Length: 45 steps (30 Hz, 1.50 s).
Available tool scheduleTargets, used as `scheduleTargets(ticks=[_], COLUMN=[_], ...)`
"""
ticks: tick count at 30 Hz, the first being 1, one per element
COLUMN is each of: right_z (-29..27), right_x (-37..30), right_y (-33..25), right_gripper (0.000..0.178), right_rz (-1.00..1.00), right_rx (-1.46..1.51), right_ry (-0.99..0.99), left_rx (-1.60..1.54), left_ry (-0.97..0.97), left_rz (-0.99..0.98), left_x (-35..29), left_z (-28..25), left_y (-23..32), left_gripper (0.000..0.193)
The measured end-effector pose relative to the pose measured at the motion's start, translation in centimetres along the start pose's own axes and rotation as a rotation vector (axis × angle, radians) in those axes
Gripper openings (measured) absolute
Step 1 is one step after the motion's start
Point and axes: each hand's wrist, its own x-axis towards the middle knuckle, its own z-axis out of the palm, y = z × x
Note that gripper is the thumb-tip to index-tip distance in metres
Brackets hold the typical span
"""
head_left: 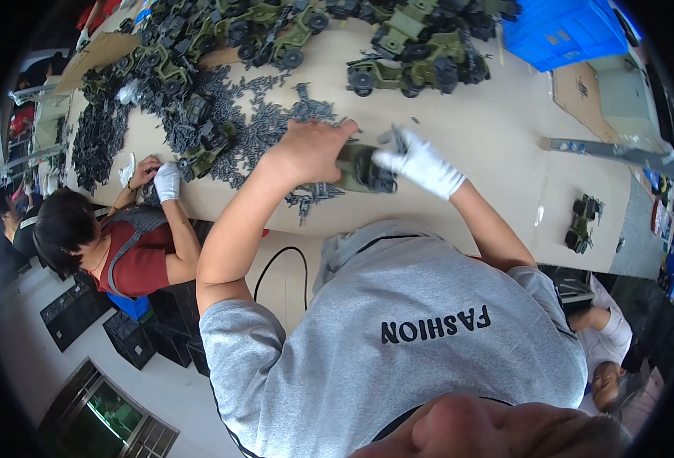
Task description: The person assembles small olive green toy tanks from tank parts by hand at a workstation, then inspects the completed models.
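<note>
My bare left hand (310, 149) is closed around one end of an olive-green toy jeep (350, 169), held low over the table. At the jeep's dark right end is my right hand (422, 166) in a white glove. Its fingertips are slightly blurred; they are bent around what looks like a small grey plastic part (395, 140), and its thumb is close to or touching the jeep. A heap of small grey plastic parts (264, 122) spreads beside and beyond my left hand, with some also under that forearm.
Assembled toy jeeps (421, 69) stand at the far side, with many more piled far left. A blue crate (562, 34) and a cardboard box (581, 88) are at the far right. One jeep (583, 223) sits near the right edge. A co-worker (123, 237) works at my left.
</note>
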Motion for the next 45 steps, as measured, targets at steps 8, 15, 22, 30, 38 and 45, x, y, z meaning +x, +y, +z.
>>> scheduleTargets(ticks=[8,15,22,30,38,45], right_z=[2.1,1.8,3.0,2.5,3.4,3.5], right_x=[-8.4,-8.2,-8.3,-11.2,-14.7,-15.6], right_y=[5.3,3.3,9.3,5.6,3.3,2.4], right_gripper=[0.068,0.067,0.060,0.039,0.064,0.064], right_rz=[0.100,-0.099,-0.029,0.179,-0.042,0.108], right_rx=[0.158,-0.271,0.590,0.244,0.592,0.651], right_ry=[-0.184,-0.210,-0.258,-0.265,0.271,0.131], left_rx=[-0.095,-0.378,-1.299,-2.098,-2.319,-2.282], left_ry=[-0.068,-0.149,0.356,0.130,0.520,0.594], left_rz=[0.275,0.170,0.120,0.036,0.013,-0.109], left_x=[0.5,-2.3,-5.8,-2.9,-4.7,-4.8], left_z=[1.5,-1.0,13.1,15.9,15.0,13.5], left_y=[7.5,8.4,-0.4,9.1,12.0,13.5], left_gripper=[0.060,0.084,0.096,0.058,0.054,0.051])
